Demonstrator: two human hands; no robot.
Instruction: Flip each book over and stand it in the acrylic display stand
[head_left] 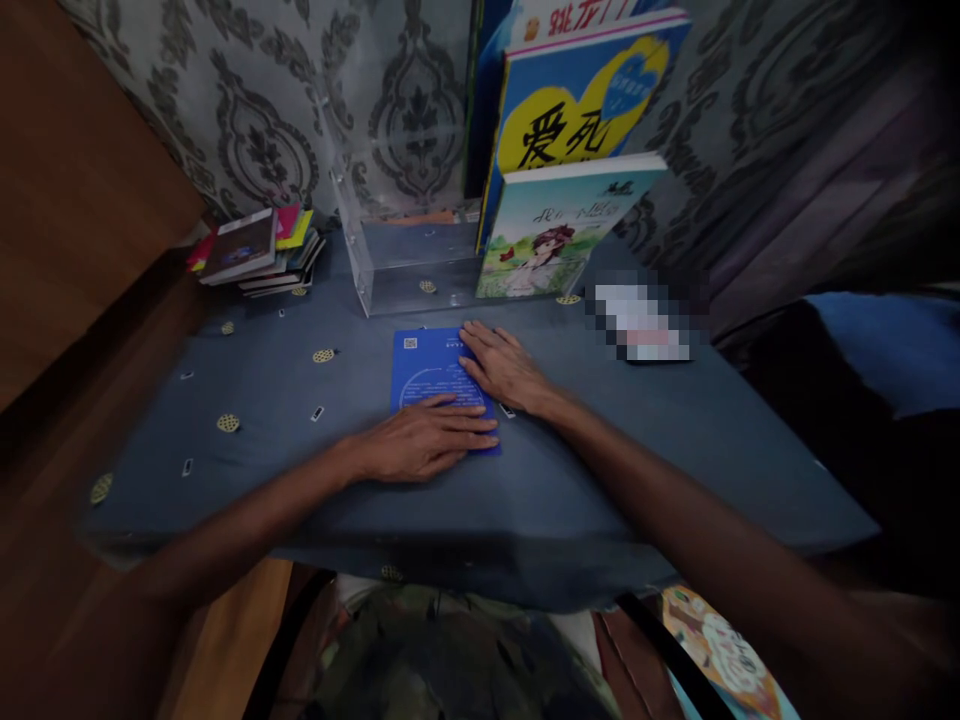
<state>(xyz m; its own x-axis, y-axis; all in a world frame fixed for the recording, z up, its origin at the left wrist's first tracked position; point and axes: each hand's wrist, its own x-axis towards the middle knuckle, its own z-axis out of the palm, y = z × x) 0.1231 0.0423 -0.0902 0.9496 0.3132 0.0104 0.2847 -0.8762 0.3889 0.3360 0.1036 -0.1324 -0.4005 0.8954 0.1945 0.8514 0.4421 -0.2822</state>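
A blue booklet [439, 385] is pressed flat on the table [675, 440], just in front of the clear stand [409, 265]. It is covered at its near edge by the left hand [424, 440] and at its right edge by the right hand [504, 368], both laid flat with fingers extended, nothing grasped.

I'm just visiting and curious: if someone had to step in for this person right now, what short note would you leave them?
Left hand: flat, palm down on the near edge of the blue booklet.
Right hand: flat on the booklet's right side.
The booklet lies closed on the grey-blue tablecloth, in front of the clear acrylic stand.
Three picture books lean upright at the stand's right end; a small stack of books sits at far left.
Done: three books stand in the rack. Left: the booklet and the stack are still outside it.
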